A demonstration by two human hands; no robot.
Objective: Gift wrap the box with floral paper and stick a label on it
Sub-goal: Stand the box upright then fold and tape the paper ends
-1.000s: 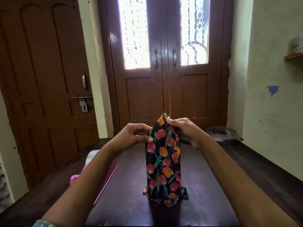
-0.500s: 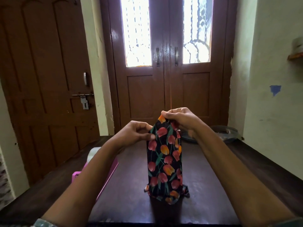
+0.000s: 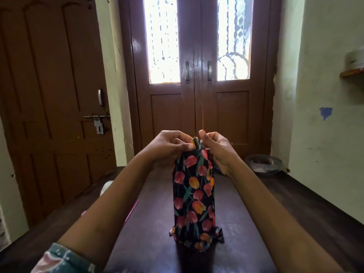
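Observation:
A tall box wrapped in black floral paper (image 3: pixel 194 196) with red and orange tulips stands upright on the dark wooden table (image 3: pixel 246 223). The paper's bottom end is folded under and crumpled at the base. My left hand (image 3: pixel 170 146) pinches the paper's top end from the left. My right hand (image 3: pixel 216 148) pinches the same top end from the right, thumb up. The two hands gather the paper into a narrow peak. The box itself is hidden under the paper. No label is in view.
A pink and white object (image 3: pixel 110 196) lies on the table at the left, mostly behind my left forearm. A round clear container (image 3: pixel 264 164) sits at the table's far right corner. Brown doors stand beyond the table, and a wall runs along the right.
Both hands have closed in on the top end of the paper. My left hand rose from the upper side to the peak, and the top is now gathered narrower.

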